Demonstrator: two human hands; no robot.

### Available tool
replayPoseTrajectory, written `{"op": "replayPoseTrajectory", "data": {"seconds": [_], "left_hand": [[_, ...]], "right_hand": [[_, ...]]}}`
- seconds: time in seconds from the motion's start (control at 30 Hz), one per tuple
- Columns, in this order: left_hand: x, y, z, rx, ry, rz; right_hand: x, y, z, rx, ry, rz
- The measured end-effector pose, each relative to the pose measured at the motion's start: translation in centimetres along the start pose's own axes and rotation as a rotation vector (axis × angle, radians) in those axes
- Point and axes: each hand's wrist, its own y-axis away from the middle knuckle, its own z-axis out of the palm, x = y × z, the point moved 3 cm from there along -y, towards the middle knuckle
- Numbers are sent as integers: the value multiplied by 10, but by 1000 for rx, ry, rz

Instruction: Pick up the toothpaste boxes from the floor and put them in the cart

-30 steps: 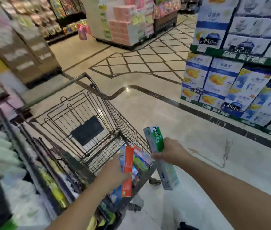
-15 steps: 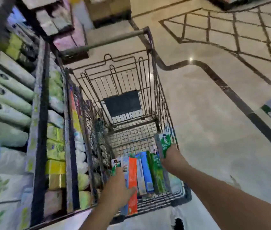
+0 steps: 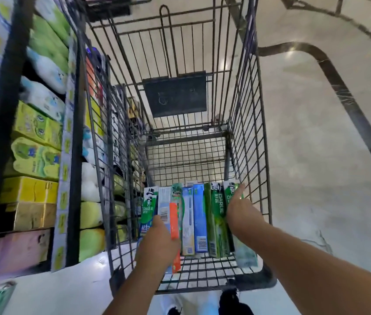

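The placing step was under way: an orange toothpaste box (image 3: 175, 226) was held in the left hand (image 3: 157, 244) and a green Darlie box (image 3: 231, 201) gripped in the right hand (image 3: 239, 212), both set among the row in the cart (image 3: 248, 123), release being called for next.

1 head view, steep downward look, close over cart (image 3: 243, 92) basket and floor (image 3: 316, 155).
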Motion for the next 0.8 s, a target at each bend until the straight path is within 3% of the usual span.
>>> {"op": "replayPoseTrajectory", "data": {"seconds": [0.17, 0.4, 0.8], "left_hand": [[9, -21, 3, 15, -48, -13], [11, -19, -7, -100, -121, 113], [-1, 96, -131, -54, 6, 91]], "right_hand": [[2, -7, -1, -49, 134, -44], [-8, 17, -23, -148, 289, -171], [-39, 115, -142, 10, 294, -492]]}}
